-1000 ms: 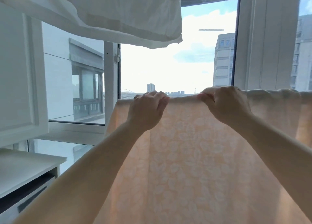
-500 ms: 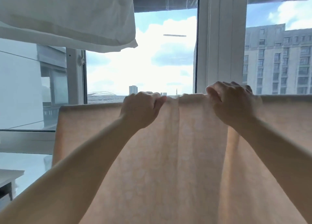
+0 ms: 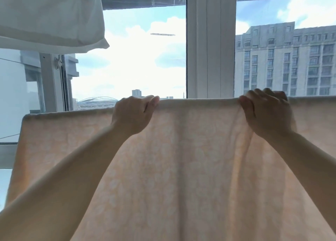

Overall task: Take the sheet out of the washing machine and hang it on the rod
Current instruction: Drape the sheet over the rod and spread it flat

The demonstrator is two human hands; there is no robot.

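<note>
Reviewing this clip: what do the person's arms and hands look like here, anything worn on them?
Both forearms are bare as far as the frame shows them; no sleeve comes into view. The left hand and the right hand wear no gloves, and no watch, bracelet or ring shows on the sides facing the camera. The far sides of the fingers are hidden.

Peach sheet [image 3: 181, 159] draped over rod (rod itself hidden under fold)
</note>
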